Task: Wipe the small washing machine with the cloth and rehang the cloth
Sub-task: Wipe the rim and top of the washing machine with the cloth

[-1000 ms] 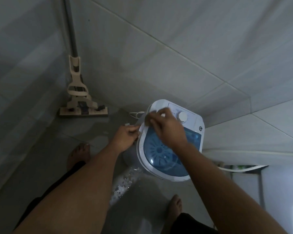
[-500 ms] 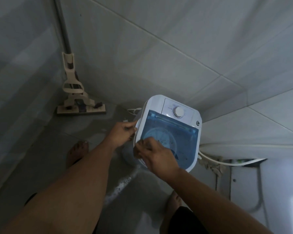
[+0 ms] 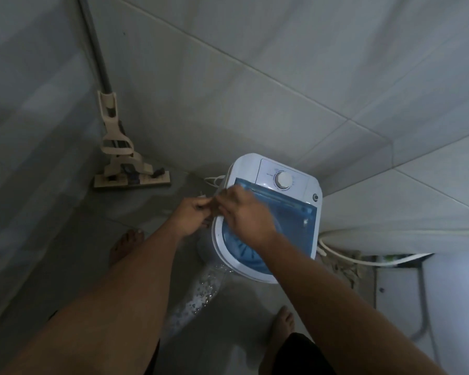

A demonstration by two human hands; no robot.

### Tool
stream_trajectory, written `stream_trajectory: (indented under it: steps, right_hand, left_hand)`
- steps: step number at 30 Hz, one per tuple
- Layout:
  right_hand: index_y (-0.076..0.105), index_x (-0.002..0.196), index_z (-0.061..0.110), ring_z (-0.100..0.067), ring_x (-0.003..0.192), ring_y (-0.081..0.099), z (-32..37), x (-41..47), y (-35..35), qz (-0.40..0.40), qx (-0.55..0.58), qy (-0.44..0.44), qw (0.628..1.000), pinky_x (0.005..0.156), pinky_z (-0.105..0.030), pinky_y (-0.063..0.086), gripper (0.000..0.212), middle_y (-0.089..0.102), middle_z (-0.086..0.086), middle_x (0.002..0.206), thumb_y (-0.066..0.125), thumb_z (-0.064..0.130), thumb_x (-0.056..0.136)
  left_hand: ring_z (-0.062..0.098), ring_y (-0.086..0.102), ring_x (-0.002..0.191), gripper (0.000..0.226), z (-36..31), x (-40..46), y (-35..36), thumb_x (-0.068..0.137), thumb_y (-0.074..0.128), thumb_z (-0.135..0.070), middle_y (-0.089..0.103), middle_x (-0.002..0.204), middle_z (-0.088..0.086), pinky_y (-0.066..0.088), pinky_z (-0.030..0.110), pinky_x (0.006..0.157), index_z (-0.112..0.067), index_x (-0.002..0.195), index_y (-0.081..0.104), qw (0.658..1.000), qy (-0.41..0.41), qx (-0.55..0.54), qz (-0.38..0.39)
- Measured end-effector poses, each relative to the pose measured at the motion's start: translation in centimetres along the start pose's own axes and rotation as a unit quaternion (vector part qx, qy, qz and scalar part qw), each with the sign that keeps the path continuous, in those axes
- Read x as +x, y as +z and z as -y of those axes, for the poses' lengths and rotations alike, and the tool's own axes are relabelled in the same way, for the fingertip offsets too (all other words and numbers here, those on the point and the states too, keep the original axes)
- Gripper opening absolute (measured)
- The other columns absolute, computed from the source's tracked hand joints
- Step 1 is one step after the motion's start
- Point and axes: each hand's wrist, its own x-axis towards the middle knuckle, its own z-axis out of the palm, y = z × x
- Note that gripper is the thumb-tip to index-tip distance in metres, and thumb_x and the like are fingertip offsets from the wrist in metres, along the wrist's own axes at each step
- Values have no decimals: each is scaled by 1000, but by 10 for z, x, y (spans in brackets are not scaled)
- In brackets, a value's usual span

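The small washing machine is white with a round dial and stands on the wet floor against the tiled wall. Its blue see-through lid is tilted up, and the blue drum bottom shows beneath it. My right hand reaches over the lid's left edge and holds it. My left hand is curled at the machine's left rim, fingertips meeting those of the right hand. I see no cloth; whatever lies between the fingers is hidden.
A beige flat mop leans in the left corner. A white cord lies behind the machine and a white hose runs off to the right. Foamy water streaks the floor between my bare feet.
The lid, fully raised half a second ago, has come partway down. My right hand moved from the lid's front edge up to its left edge, beside my left hand.
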Motion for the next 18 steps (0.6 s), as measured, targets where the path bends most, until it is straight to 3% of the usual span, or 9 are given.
stream_trajectory:
  steps: [2, 4, 8, 10, 12, 15, 17, 18]
  right_hand:
    - [65, 126, 22, -26, 95, 62, 9, -32, 3, 2, 4, -53, 999, 69, -39, 57, 29, 59, -6, 121, 62, 28, 98]
    - [66, 125, 24, -25, 94, 61, 13, -65, 6, 21, 6, -114, 993, 70, -36, 55, 28, 62, -4, 123, 65, 27, 98]
    - [65, 128, 24, -25, 102, 62, 9, -99, -5, 121, 18, -256, 959, 76, -40, 58, 28, 61, -5, 123, 55, 28, 102]
    - [64, 130, 25, -23, 110, 63, -9, -87, -23, 80, 39, -188, 978, 83, -34, 56, 30, 59, -5, 129, 53, 32, 103]
    - [66, 131, 27, -18, 101, 66, -32, -63, -42, -28, 65, -2, 997, 74, -27, 54, 31, 57, -3, 129, 56, 32, 102]
    - [69, 128, 31, -17, 95, 68, -60, -40, -41, -102, 91, 259, 956, 74, -26, 50, 28, 55, 2, 127, 57, 34, 103]
    - [67, 131, 29, -21, 101, 66, -50, -43, -21, -80, 86, 300, 947, 83, -35, 57, 30, 53, 1, 128, 53, 35, 105]
    - [64, 134, 27, -22, 103, 65, -36, -49, -11, -61, 89, 273, 956, 86, -39, 59, 33, 53, 0, 130, 51, 35, 105]
  left_hand:
    - [11, 68, 70, 38, -1, -2, 1, 95, 53, 0, 66, 105, 13, 56, 15, 57, -10, 131, 58, 1000, -8, -8, 3]
    - [3, 66, 64, 39, 0, 0, 2, 94, 55, -1, 66, 106, 11, 58, 18, 61, -9, 133, 58, 1000, -10, -13, -2]
    - [21, 64, 91, 38, -2, -3, 3, 94, 59, -8, 69, 108, 16, 55, 42, 89, -20, 130, 61, 1000, -20, -5, -1]
    - [24, 64, 94, 40, -4, -3, 3, 94, 58, -7, 68, 103, 13, 57, 38, 82, -21, 132, 59, 1000, -24, -6, 0]
    - [26, 65, 96, 40, -5, -4, 4, 95, 57, -6, 67, 101, 11, 58, 26, 70, -19, 133, 59, 1000, -28, -13, 0]
    - [22, 62, 94, 40, -8, -5, 5, 95, 57, -6, 66, 102, 11, 56, 27, 74, -17, 133, 58, 999, -34, -9, -2]
    - [22, 63, 95, 40, -9, -5, 5, 94, 58, -7, 67, 104, 11, 54, 31, 82, -18, 133, 58, 999, -36, -2, -1]
    - [23, 63, 97, 41, -9, -5, 5, 94, 58, -7, 67, 106, 12, 54, 31, 82, -18, 134, 58, 999, -38, 2, 1]
